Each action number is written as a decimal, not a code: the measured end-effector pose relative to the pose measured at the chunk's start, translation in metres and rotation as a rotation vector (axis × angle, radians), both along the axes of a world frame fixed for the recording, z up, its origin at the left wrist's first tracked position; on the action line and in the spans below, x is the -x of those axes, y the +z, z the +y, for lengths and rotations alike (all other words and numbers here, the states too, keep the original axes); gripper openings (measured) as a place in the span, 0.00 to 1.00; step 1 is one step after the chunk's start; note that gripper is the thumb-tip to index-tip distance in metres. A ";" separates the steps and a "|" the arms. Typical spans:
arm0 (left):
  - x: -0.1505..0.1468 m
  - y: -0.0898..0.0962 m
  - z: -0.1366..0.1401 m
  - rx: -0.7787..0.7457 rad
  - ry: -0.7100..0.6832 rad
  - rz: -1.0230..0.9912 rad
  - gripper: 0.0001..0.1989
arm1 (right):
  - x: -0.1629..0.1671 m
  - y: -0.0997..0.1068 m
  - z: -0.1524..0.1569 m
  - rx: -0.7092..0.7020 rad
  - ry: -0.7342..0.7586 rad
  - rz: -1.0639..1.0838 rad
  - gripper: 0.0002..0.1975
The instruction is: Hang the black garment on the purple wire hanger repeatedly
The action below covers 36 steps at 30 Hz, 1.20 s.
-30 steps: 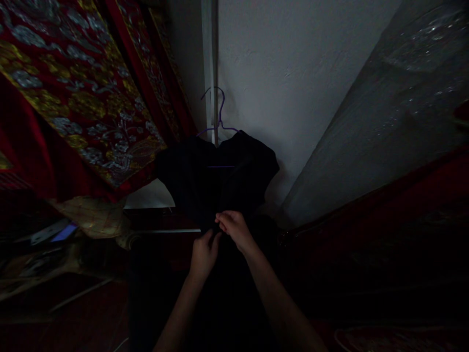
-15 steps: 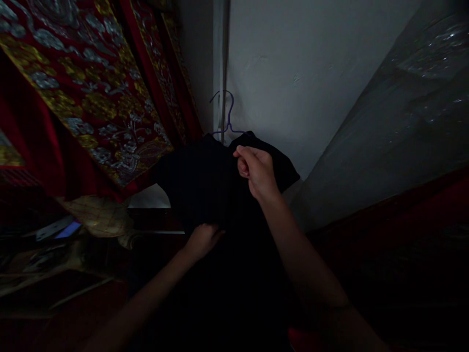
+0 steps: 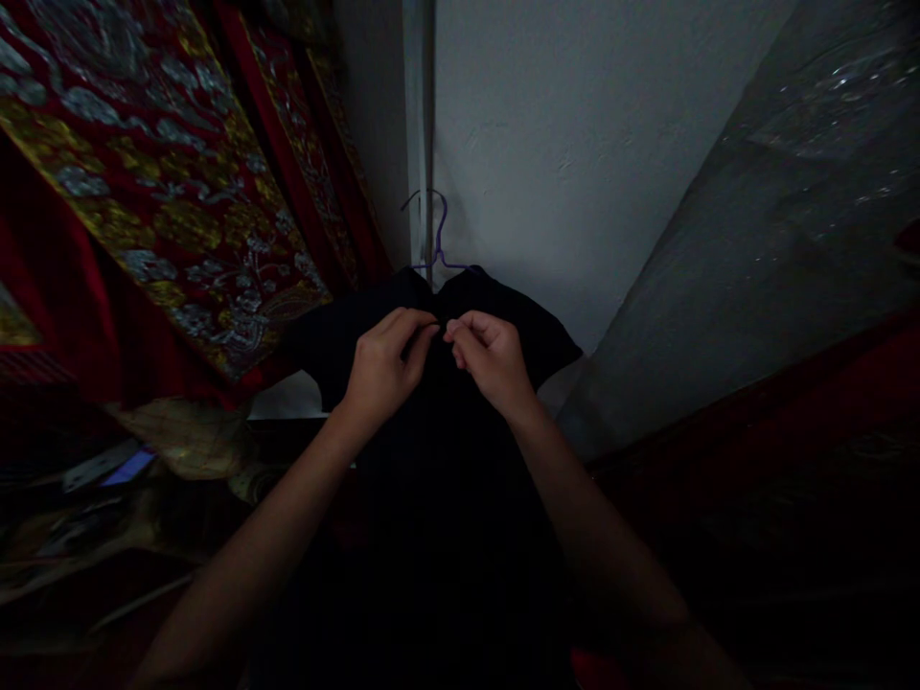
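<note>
A dark short-sleeved top point(image 3: 446, 407) hangs on a purple hanger point(image 3: 441, 235) directly in front of the person, the hanger's hook at a pale upright strip point(image 3: 419, 125) beside the light wall point(image 3: 561, 182). Both hands meet at the front of the top, just below the neckline and a little under the hanger's bar. The left hand point(image 3: 384, 359) has its thumb and forefinger brought almost together; the right hand point(image 3: 493, 355) is curled, its thumb against the forefinger. Each appears to pinch a bit of the top's front, their tips just beside each other, but the cloth is too dark to show whether a fold, an edge or a fastener lies between them.

The step in hand looks like close fingertip work on the front opening near the collar. From this position, the next move seems to call for a light, steady pinch on both sides, with the edges held level and little pull, as a hard tug could swing the hanger.

To the left, a red embroidered cloth point(image 3: 187, 216) hangs close to the top's shoulder; to the right, a shiny plastic sheet point(image 3: 805, 192) slants across the wall.
</note>
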State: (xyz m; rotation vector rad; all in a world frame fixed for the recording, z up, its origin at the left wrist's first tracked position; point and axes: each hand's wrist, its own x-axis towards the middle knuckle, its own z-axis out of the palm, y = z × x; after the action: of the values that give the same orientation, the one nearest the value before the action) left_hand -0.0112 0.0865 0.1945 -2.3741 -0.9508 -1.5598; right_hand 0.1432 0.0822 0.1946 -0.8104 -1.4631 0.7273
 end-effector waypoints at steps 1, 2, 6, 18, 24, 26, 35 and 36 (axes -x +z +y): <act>-0.002 -0.002 -0.002 -0.024 0.020 -0.003 0.06 | 0.001 -0.004 0.002 -0.030 -0.025 -0.037 0.13; -0.003 -0.002 -0.004 -0.051 0.034 -0.010 0.06 | 0.002 -0.010 0.006 -0.049 -0.058 -0.071 0.13; 0.006 0.016 -0.007 -0.169 0.105 -0.182 0.05 | 0.007 -0.055 0.023 0.172 -0.126 -0.168 0.10; 0.099 -0.082 -0.027 0.580 -0.168 -1.686 0.07 | 0.026 -0.120 -0.051 0.361 0.007 0.405 0.14; 0.071 -0.133 -0.035 0.854 -0.193 -1.898 0.07 | 0.021 -0.135 -0.058 0.386 -0.043 0.499 0.14; 0.065 -0.129 -0.036 0.875 -0.218 -1.897 0.06 | 0.017 -0.145 -0.058 0.395 -0.052 0.525 0.15; 0.024 -0.100 -0.066 0.901 -0.483 -1.701 0.10 | 0.014 -0.168 -0.062 0.515 -0.011 0.340 0.16; 0.019 -0.097 -0.070 0.900 -0.546 -1.628 0.12 | 0.015 -0.164 -0.065 0.480 -0.014 0.347 0.16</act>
State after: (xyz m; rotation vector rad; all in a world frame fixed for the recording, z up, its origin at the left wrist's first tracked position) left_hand -0.0302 0.0163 0.0976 -1.0491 -1.3579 -4.0849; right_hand 0.1279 0.0172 0.0308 -0.9944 -0.9799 1.1705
